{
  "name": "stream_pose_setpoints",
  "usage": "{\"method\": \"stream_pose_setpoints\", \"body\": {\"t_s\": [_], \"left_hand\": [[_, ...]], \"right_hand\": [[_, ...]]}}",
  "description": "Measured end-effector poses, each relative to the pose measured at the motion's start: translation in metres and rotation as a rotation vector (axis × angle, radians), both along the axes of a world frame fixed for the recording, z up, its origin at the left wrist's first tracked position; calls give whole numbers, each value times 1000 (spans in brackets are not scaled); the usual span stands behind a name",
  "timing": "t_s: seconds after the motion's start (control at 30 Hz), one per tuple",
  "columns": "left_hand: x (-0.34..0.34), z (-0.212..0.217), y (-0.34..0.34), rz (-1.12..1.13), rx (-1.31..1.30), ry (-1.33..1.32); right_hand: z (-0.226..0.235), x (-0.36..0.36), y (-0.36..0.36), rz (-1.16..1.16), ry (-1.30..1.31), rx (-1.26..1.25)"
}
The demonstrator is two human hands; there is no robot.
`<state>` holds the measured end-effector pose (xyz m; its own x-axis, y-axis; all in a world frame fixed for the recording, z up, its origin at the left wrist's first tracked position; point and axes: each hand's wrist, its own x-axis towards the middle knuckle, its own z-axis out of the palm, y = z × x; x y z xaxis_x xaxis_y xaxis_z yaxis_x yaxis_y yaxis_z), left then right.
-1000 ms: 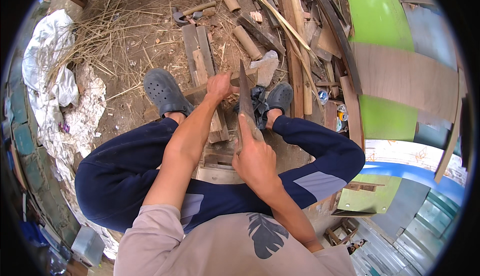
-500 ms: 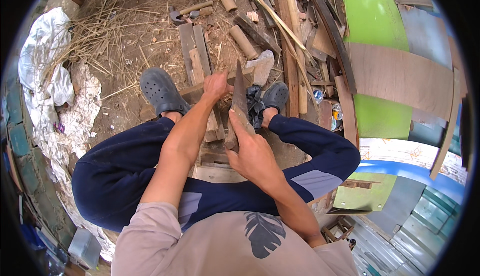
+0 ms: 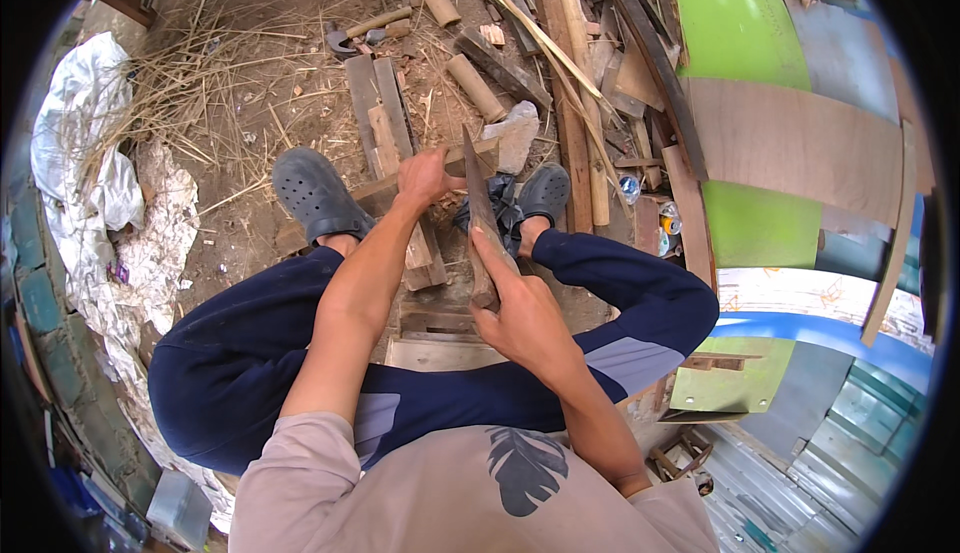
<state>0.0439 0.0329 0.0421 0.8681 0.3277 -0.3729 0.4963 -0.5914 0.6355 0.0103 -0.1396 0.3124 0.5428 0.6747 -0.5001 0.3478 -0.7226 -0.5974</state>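
My right hand [image 3: 530, 321] is closed round the wooden handle of a handsaw [image 3: 477, 183], index finger stretched along it. The dark, narrow blade points away from me, tip tilted slightly left. It crosses a wooden board [image 3: 376, 193] that lies slantwise between my feet. My left hand [image 3: 426, 179] grips this board just left of the blade, thumb toward the saw; its fingertips are partly hidden. Beneath the board, longer wooden planks [image 3: 366, 103] run away from me, their near ends [image 3: 426, 261] showing below my left hand. Whether the teeth touch the wood I cannot tell.
My grey clogs [image 3: 315, 193] stand either side of the board. Beyond lie a hammer [image 3: 345, 41], bamboo pieces [image 3: 475, 89] and a stone [image 3: 517, 133]. Scrap timber [image 3: 575, 103] is piled to the right beside green panels [image 3: 760, 223]. Dry straw [image 3: 220, 83] and white sheeting [image 3: 85, 123] lie left.
The saw's handle end has swung right and slightly toward me with my right hand, so the blade leans more to the left. My left hand keeps its grip on the board. The view has shifted slightly.
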Motion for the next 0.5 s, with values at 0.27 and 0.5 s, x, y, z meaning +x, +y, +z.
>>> {"method": "stream_pose_setpoints", "body": {"t_s": [0.27,0.5], "left_hand": [[0,-22,10,57,-160,-120],[25,-23,13,129,-234,264]], "right_hand": [[-1,-1,-17,-13,-62,-109],[12,-4,-16,-3,-134,-45]]}}
